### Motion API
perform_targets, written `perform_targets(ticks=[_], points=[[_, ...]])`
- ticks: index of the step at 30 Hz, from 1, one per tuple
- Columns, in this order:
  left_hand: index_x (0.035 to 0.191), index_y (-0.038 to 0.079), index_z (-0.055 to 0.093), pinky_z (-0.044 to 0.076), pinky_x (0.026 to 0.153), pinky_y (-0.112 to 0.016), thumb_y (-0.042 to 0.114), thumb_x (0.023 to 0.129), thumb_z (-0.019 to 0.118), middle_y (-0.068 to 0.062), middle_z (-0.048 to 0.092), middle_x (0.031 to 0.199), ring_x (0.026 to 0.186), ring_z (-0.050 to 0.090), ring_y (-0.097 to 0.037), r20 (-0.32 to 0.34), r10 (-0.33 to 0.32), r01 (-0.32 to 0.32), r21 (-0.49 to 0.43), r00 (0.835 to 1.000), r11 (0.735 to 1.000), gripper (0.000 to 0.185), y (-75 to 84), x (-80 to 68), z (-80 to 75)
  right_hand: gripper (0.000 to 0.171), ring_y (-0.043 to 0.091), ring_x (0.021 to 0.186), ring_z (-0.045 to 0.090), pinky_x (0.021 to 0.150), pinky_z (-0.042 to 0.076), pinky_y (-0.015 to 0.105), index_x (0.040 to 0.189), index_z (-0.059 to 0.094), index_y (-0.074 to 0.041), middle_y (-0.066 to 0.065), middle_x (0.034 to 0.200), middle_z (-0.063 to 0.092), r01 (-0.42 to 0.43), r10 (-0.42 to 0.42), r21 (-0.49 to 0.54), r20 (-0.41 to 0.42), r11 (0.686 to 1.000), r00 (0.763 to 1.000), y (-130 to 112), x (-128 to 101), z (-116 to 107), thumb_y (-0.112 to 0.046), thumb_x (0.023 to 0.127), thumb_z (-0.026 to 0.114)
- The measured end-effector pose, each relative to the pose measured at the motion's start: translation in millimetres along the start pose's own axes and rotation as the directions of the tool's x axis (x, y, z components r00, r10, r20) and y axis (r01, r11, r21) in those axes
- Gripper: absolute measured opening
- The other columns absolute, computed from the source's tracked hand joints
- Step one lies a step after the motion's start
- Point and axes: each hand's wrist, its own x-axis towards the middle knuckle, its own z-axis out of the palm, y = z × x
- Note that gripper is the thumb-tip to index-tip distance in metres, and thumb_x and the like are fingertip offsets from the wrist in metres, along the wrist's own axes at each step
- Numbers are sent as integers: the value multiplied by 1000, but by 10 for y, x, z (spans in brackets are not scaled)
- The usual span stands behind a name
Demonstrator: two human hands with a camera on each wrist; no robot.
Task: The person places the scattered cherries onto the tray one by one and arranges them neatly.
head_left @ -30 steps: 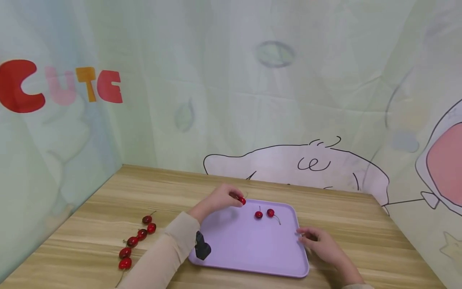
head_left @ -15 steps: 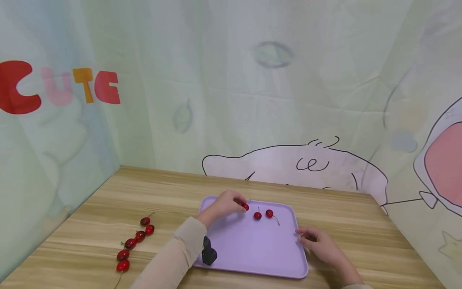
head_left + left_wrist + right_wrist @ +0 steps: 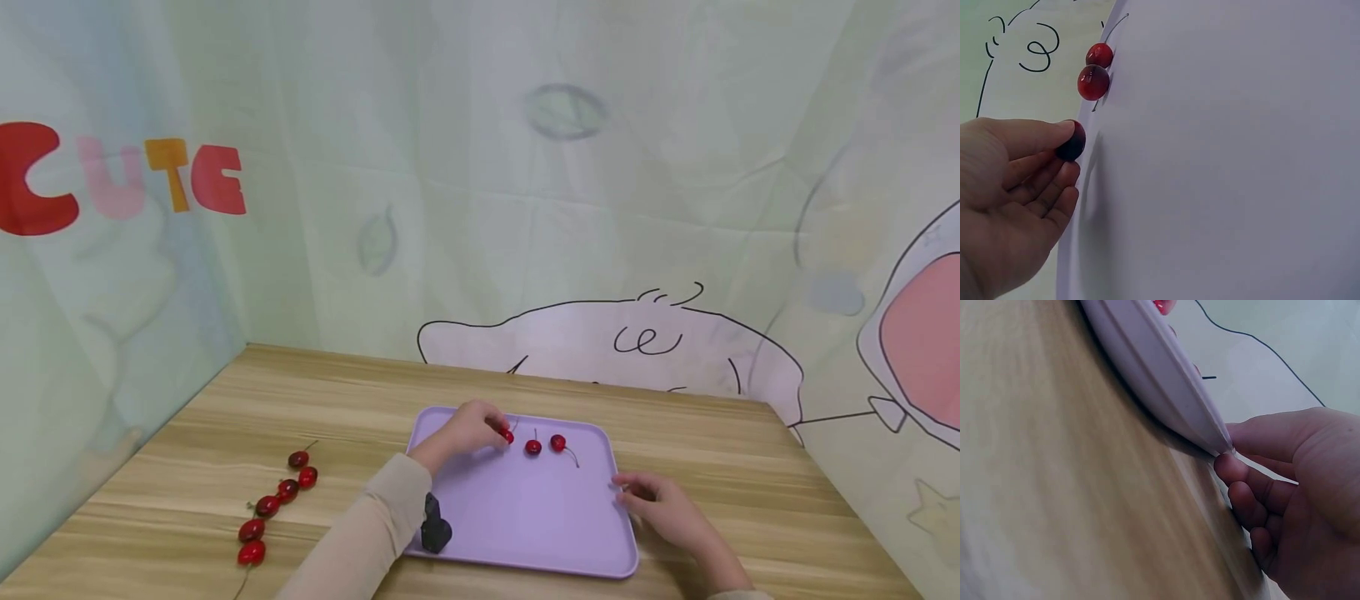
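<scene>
In my left hand (image 3: 474, 427) a red cherry (image 3: 507, 436) is pinched between thumb and fingers, over the far left part of a purple tray (image 3: 525, 517). The left wrist view shows that cherry (image 3: 1071, 142) dark on its lower side, held at the thumb tip. Just right of it, a second cherry (image 3: 533, 447) and a third cherry (image 3: 558, 443), both stemmed, lie on the tray. My right hand (image 3: 663, 504) is at the tray's right edge. In the right wrist view its thumb and index finger pinch the tray rim (image 3: 1213, 428).
Several cherries (image 3: 267, 506) form a slanting row on the wooden table (image 3: 180, 500), left of the tray. A black device (image 3: 434, 525) sits at my left wrist, above the tray's near left corner. A printed curtain (image 3: 480, 208) stands behind the table.
My left hand has moved slightly right and toward me with its cherry, lowering to the tray beside the other two. The right hand stays at the tray edge.
</scene>
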Motion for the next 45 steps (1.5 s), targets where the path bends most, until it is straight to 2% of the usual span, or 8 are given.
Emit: perform_targets(ticks=[14,22,34,42,45], points=[[95,2,72,49,76,-32,2,76,77,-4,65,88,82,56,-17,22,-3,3,-7,1000,1000,19,-30,22,40,32,8,70,49,59,43,23,116,65,3,4,82,59,-11,11,20,12,1000,1000,-31,-11,-8,-16,90,67],[97,2,72,48,78,-35,4,77,77,-4,65,89,83,55,-18,29,-28,29,-6,999,1000,21,2,15,41,33,9,69,49,59,43,24,117,64,2,4,82,58,-22,22,19,10,1000,1000,-33,-18,-5,-16,90,67],[99,0,71,48,78,-33,3,76,77,-5,66,90,83,56,-17,32,-15,15,-5,999,1000,24,-5,1,31,33,10,72,49,60,43,23,116,65,2,4,84,59,-25,25,18,11,1000,1000,-36,-11,6,-17,90,67],[105,-1,70,49,80,-35,8,79,75,-7,67,97,87,57,-19,21,-17,17,-6,1000,1000,28,28,-41,-30,32,9,74,50,62,44,23,116,65,2,4,87,61,-10,10,11,11,1000,1000,-18,4,10,-17,90,67],[107,-1,69,50,81,-36,9,81,74,-11,67,103,90,59,-20,7,11,-11,13,1000,1000,29,88,-65,-99,32,8,77,50,65,44,23,116,65,1,4,91,63,-3,3,-5,5,1000,1000,-9,6,5,-17,90,67]])
